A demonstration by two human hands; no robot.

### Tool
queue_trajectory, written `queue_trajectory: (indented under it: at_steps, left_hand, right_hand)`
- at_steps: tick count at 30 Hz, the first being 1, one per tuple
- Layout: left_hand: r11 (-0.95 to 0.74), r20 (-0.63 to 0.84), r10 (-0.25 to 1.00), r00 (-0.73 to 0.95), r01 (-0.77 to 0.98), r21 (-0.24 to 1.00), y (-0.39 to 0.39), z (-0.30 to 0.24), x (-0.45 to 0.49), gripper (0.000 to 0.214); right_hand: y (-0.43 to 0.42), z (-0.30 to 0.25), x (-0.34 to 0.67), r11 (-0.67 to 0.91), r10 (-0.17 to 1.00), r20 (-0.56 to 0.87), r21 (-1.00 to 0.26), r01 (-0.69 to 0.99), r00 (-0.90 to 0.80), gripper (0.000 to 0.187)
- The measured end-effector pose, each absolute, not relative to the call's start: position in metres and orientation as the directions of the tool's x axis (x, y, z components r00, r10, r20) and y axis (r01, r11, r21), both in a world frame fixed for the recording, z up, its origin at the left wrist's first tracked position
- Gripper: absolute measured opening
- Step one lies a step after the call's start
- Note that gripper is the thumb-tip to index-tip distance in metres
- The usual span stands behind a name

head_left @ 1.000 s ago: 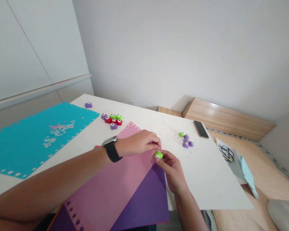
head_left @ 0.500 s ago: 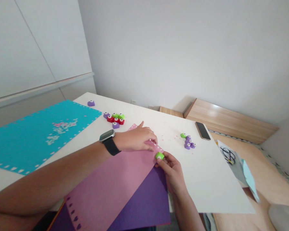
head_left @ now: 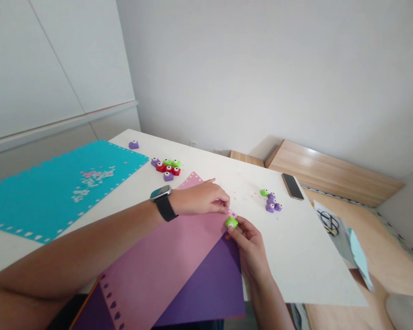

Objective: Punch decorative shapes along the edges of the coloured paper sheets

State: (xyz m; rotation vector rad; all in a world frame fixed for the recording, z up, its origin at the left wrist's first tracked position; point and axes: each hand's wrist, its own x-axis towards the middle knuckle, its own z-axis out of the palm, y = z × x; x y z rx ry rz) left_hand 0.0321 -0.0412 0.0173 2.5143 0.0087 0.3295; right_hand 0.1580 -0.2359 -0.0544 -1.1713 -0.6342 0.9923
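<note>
Along the perforated edge of the pink card (head_left: 165, 256), the right hand (head_left: 249, 247) is gripping a small green plastic paper punch (head_left: 231, 222) between closed fingers, while the left hand (head_left: 201, 198) is pressing its curled fingers onto the smooth card just beside it.

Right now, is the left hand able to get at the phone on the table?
Probably yes. The left hand rests at the edge of the pink paper, and only the small purple craft punches lie near its way to the phone. It could likely pass over them.
</note>
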Motion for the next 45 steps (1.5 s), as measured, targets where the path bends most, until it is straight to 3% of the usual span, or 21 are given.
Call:
queue_trajectory:
  at_steps: [22,45]
  left_hand:
    - [-0.84,0.293,0.043,0.955,-0.124,0.527,-0.0419,0.0115,0.0364,0.015]
    - [-0.863,0.263,0.045,0.964,-0.095,0.496,-0.0465,0.0119,0.0371,0.018]
  right_hand:
    - [-0.2379,-0.0547,0.1587,0.081,0.898,-0.055,-0.955,-0.286,0.437,0.03]
    - [-0.2343,-0.0564,0.158,0.088,0.896,-0.042,-0.959,-0.269,0.443,0.026]
